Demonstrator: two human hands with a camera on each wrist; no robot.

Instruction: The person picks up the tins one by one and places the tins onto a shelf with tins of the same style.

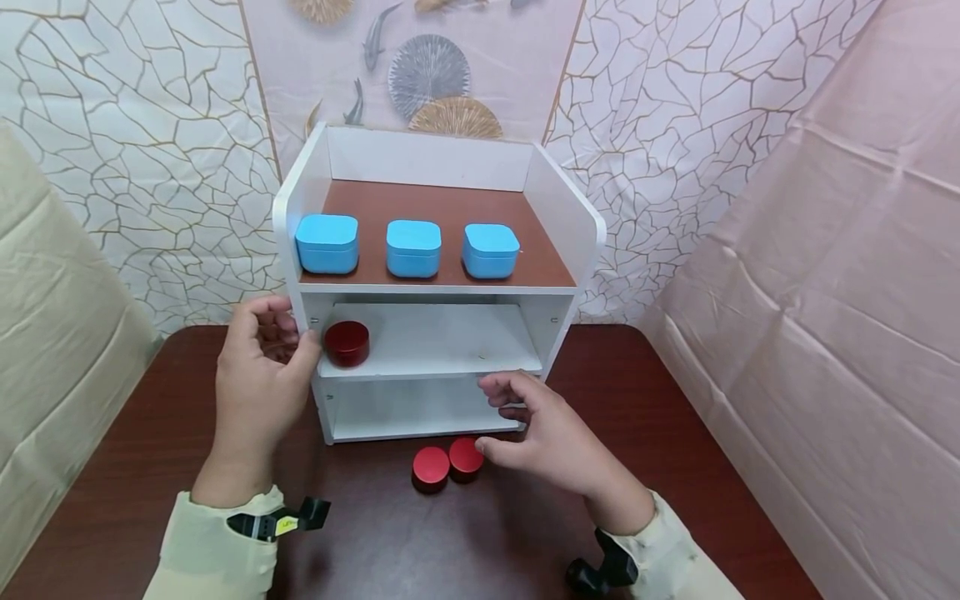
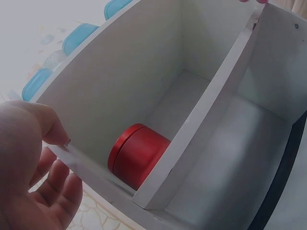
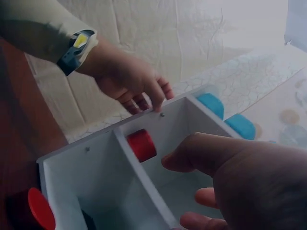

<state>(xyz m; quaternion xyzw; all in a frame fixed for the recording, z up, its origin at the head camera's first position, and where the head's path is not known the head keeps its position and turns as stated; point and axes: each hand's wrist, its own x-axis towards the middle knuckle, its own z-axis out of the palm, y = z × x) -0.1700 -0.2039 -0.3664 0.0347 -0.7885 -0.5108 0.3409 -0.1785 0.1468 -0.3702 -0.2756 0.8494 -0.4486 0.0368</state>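
Observation:
My left hand (image 1: 262,375) is at the left side panel of a small white shelf unit (image 1: 420,382), thumb on the front edge and the other fingers outside it. In the left wrist view, the thumb and fingers (image 2: 71,191) straddle that panel. A round red tin (image 1: 347,344) stands at the left end of the middle shelf, close to this hand. My right hand (image 1: 543,433) hovers before the right part of the lower shelves, fingers loosely bent with nothing between them. Beside its thumb, two red tins (image 1: 431,469) stand side by side on the table.
Three blue lidded boxes (image 1: 414,249) stand in a row on the unit's brown top deck (image 1: 420,200), behind which rises a white back panel. The unit stands on a dark reddish-brown table (image 1: 375,542). Pale cloth (image 1: 817,250) hangs at both sides.

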